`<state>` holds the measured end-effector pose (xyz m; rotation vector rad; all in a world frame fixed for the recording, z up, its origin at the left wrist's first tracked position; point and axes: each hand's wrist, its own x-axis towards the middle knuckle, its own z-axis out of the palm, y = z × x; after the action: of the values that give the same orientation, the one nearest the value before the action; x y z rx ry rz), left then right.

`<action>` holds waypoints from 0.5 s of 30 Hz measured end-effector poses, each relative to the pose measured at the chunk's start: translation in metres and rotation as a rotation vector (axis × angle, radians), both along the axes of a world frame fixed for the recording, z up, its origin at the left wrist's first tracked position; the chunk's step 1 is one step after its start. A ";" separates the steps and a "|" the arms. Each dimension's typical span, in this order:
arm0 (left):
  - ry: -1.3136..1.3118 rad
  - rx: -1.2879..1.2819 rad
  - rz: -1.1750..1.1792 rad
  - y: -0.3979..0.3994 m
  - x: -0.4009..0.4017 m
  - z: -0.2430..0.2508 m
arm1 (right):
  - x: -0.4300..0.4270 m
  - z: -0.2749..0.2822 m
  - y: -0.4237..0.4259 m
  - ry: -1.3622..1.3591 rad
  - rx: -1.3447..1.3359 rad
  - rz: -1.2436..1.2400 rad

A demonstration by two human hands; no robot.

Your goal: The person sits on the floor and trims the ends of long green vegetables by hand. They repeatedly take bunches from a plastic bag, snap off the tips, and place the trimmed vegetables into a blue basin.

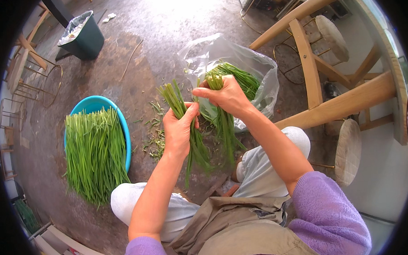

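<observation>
My left hand (181, 130) grips a bunch of garlic chives (173, 100), cut ends up and leaves hanging below. Beside it, my right hand (224, 96) holds a second bunch of chives (226, 131), its pale stem ends showing above the fist. The thumbs of both hands come close together, near a single stem between them. Behind my right hand, a clear plastic bag (268, 79) lies open with more chives (244, 77) inside. On the left stands a blue plastic basin (97, 100), piled with neatly lined-up chives (93, 148) that hang over its near rim.
Trimmed leaf scraps (155, 141) litter the concrete floor (122, 93). A lined dark green bin (88, 42) stands at the far left. To the right are a wooden table's legs (337, 97) and padded stools (348, 152). A thin stick (131, 59) lies ahead.
</observation>
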<state>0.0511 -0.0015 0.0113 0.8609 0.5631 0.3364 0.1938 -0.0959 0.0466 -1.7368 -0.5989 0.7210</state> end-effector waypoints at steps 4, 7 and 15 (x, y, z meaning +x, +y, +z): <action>-0.030 0.010 -0.021 0.003 0.001 -0.001 | 0.007 -0.004 0.001 0.019 -0.025 -0.003; 0.020 -0.024 -0.001 0.003 0.000 -0.001 | 0.024 -0.001 -0.001 -0.077 0.149 -0.262; -0.026 -0.113 0.024 0.000 0.001 -0.002 | -0.002 0.000 0.003 0.170 0.072 0.001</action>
<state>0.0522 -0.0018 0.0096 0.7403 0.5638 0.3342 0.1917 -0.0929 0.0468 -1.5909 -0.5031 0.8289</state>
